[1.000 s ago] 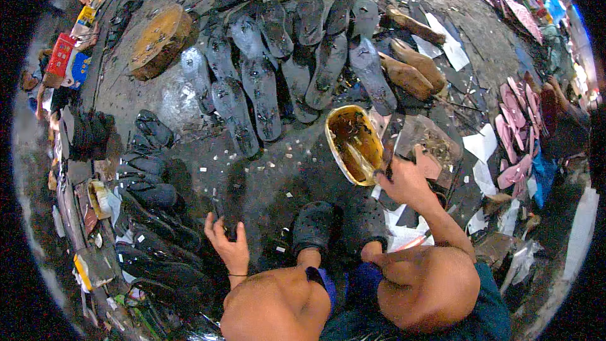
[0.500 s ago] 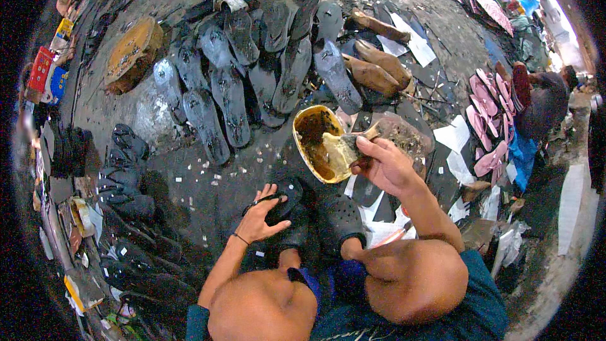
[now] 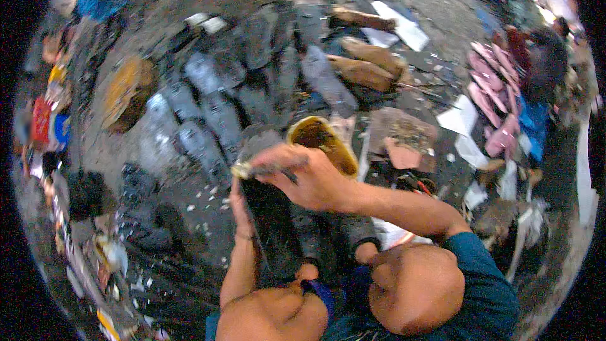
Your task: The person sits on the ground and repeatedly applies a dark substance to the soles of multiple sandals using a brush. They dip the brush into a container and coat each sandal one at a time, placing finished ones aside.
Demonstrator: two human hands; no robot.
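Observation:
My right hand (image 3: 315,180) is closed round the dark handle of a glue brush (image 3: 278,160). The brush's pale, yellowish tip touches or nearly touches the edge of a dark sandal (image 3: 273,221), which my left hand (image 3: 241,211) holds upright along its left side. Most of my left fingers are behind the sandal, and motion blurs both hands. Just beyond my right wrist is a yellow-rimmed tub (image 3: 346,155) with brown residue inside. Several grey-black soles (image 3: 221,120) lie in rows on the ground ahead.
Brown shoe lasts (image 3: 366,72) and white sheets (image 3: 404,28) lie beyond the tub. Pink slippers (image 3: 499,104) are piled at the right. A round wooden block (image 3: 129,91) stands at the left. A brown slab (image 3: 391,126) with scraps sits right of the tub.
My right hand has moved left from the tub with the brush, bringing it to the sandal. My left hand, earlier low on a black strap, now holds the sandal raised. The view has shifted slightly.

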